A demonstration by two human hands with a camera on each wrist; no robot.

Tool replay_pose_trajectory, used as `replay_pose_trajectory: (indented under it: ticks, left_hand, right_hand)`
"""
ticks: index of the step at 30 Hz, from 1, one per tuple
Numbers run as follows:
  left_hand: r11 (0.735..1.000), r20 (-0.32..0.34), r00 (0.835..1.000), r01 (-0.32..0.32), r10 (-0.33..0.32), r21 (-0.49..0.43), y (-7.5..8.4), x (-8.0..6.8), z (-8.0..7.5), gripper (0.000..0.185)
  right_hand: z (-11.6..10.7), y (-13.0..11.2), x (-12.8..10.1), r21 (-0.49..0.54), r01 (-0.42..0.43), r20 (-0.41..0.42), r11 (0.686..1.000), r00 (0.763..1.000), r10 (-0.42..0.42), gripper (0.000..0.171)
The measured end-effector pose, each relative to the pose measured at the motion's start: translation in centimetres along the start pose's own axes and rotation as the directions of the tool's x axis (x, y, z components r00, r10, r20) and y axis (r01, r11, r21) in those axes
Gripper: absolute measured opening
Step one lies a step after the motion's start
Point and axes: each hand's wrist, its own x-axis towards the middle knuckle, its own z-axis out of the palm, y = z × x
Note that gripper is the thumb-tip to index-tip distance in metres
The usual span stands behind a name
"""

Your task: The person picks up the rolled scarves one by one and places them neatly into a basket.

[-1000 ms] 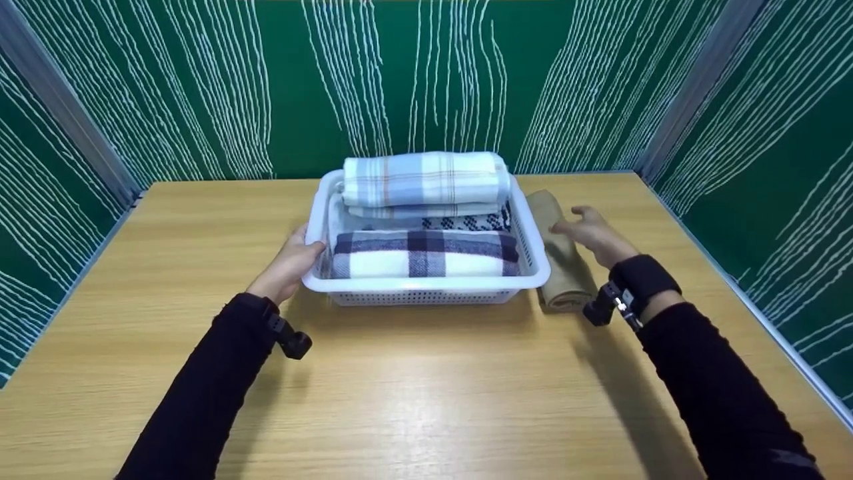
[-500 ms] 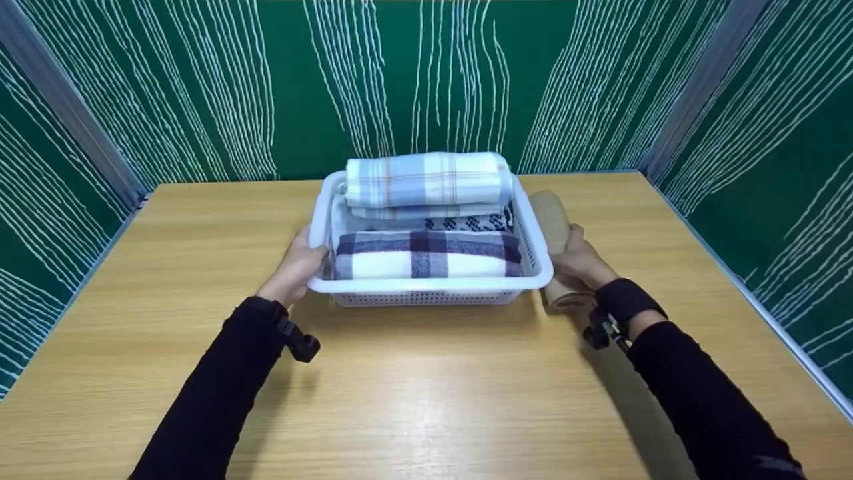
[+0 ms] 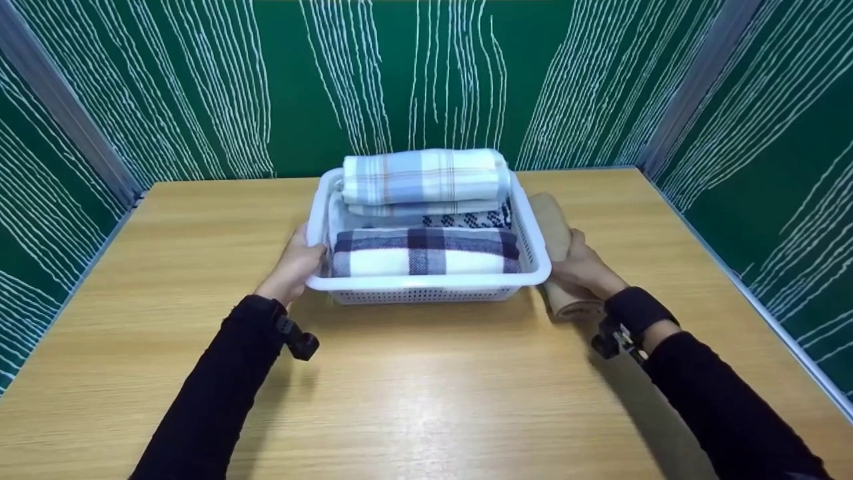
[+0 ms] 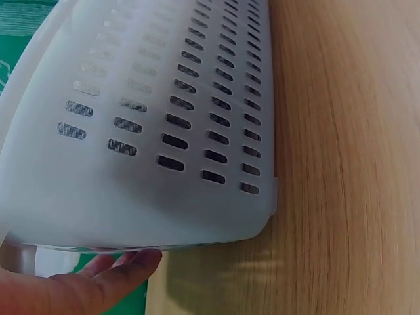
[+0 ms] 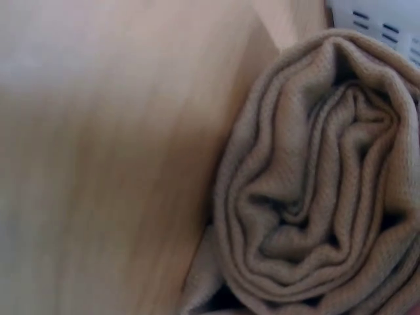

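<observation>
A white slotted plastic basket (image 3: 426, 285) stands mid-table, its perforated wall filling the left wrist view (image 4: 164, 98). It holds a light blue plaid towel (image 3: 426, 177) at the back, a black-and-white patterned one (image 3: 466, 220) beneath it, and a dark plaid towel (image 3: 426, 252) in front. My left hand (image 3: 294, 263) holds the basket's left rim, with its fingers (image 4: 111, 275) under the lip. A rolled tan towel (image 3: 552, 217) lies on the table against the basket's right side, and its spiral end (image 5: 315, 184) fills the right wrist view. My right hand (image 3: 581, 265) grips this roll near its front end.
The wooden table (image 3: 426, 387) is bordered by green walls with white streaks (image 3: 133, 100) at the back and both sides. Metal strips (image 3: 766, 313) run along the table's side edges. Both arms wear black sleeves with wrist cameras.
My right hand dropped from hovering open over the tan roll and closed round it; the roll's near end shifted slightly toward me. My left hand stayed on the basket's rim.
</observation>
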Motion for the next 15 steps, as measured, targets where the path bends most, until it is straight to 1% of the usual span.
replay_pose_trajectory:
  ticks: [4,6,11,15]
  left_hand:
    - [1.000,0.001,1.000,0.001,-0.001,0.000,-0.1,0.0,0.0,0.064]
    - [1.000,-0.001,1.000,0.003,-0.003,0.002,-0.1,0.0,-0.1,0.064]
    - [1.000,-0.004,1.000,0.020,-0.020,0.012,-0.1,-0.1,-0.1,0.064]
    - [1.000,0.002,1.000,0.012,-0.012,0.012,0.0,-0.1,-0.1,0.064]
  right_hand:
    - [-0.2,0.4,-1.0,0.001,0.002,0.039,1.000,0.999,-0.002,0.110]
    - [-0.3,0.5,-1.5,0.009,-0.006,0.074,1.000,0.997,0.005,0.108]
    - [-0.8,0.6,-2.8,-0.022,-0.033,0.168,0.999,0.985,0.037,0.106]
    - [-1.1,0.7,-3.7,-0.042,-0.040,0.201,0.998,0.978,0.048,0.107]
